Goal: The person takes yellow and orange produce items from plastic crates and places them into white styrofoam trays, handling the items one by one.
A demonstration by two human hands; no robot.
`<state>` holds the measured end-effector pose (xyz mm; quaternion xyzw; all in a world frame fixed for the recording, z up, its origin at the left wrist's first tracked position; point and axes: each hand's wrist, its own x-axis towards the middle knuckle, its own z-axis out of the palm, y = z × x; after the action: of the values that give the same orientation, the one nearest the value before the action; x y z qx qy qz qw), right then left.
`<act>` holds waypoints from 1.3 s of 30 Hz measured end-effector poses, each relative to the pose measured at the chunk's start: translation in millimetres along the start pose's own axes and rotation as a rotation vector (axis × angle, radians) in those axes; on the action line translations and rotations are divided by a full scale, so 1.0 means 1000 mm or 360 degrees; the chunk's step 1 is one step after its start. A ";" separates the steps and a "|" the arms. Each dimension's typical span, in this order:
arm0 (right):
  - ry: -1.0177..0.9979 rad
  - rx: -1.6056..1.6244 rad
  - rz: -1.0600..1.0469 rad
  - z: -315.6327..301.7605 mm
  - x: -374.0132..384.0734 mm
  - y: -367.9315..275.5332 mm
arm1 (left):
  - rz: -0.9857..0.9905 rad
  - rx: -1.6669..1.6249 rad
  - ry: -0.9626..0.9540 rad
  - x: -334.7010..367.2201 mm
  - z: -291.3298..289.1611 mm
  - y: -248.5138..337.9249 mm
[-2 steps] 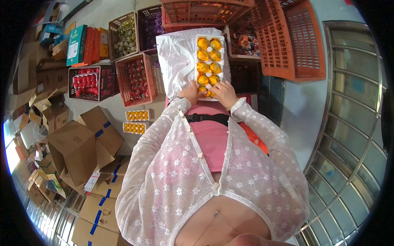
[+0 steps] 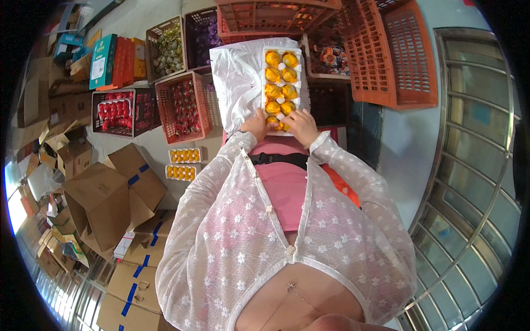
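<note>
The white tray (image 2: 282,67), holding gold-wrapped balls (image 2: 289,59) in two columns, lies straight in front of the person on a white plastic sheet (image 2: 236,77), over the right part of that sheet. Its long axis points away from the body, so most of its length stretches forward beyond the fingers. Both hands are at the near, narrow end, one on each side. The left hand (image 2: 256,126) is at the near left corner, mostly outside the tray edge; the right hand (image 2: 301,127) comes in from the right and covers more of the tray, so it is the nearer to the last row of balls. That row is partly hidden by the hands, while the four rows ahead of it are in plain view.

The fingers of both hands are bent inward and touch the near end; whether they pinch a ball, grip the rim or only rest there, I cannot tell. A short gap separates the two hands, with gold wrapping showing in it.

Well to the left, beyond the left forearm, two smaller-looking trays (image 2: 168,172) of gold balls lie side by side, long axes across the view. Ahead and left of the left hand is a red crate (image 2: 201,105) with red-wrapped pieces inside
</note>
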<state>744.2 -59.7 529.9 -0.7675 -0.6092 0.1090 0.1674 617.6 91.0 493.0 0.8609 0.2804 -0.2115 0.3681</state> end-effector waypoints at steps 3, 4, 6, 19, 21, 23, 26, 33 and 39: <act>-0.0084 0.0015 0.0039 0.000 0.001 0.001 | -0.0013 0.0016 -0.0022 -0.001 -0.004 0.003; -0.0131 0.0049 0.0056 -0.006 0.004 -0.001 | -0.0005 0.0026 -0.0025 -0.002 -0.005 0.003; -0.0192 0.0117 0.0113 -0.009 0.005 0.000 | 0.0009 0.0048 -0.0022 -0.002 -0.006 0.003; -0.0030 0.0267 0.0230 0.006 -0.014 0.006 | -0.0091 0.0073 -0.0065 0.003 -0.001 0.002; 0.0091 0.0526 0.0429 0.001 -0.015 0.004 | -0.0102 0.0045 -0.0075 0.001 -0.003 0.000; 0.0272 0.0889 0.0786 -0.001 -0.020 0.004 | -0.0089 0.0021 -0.0067 0.002 -0.002 -0.001; 0.0326 0.1122 0.1683 -0.012 -0.029 0.013 | -0.0050 -0.0034 -0.0084 0.003 0.001 -0.007; 0.0697 0.1777 0.1550 0.018 -0.066 0.055 | -0.0073 -0.0021 -0.0140 0.004 0.003 -0.007; 0.0576 0.1536 0.1524 0.021 -0.077 0.054 | 0.0041 -0.0184 -0.0181 0.001 -0.006 -0.015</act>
<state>767.3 -142.8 486.5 -0.7973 -0.0505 0.2993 0.5217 610.0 104.8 488.5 0.8283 0.2598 -0.2388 0.4352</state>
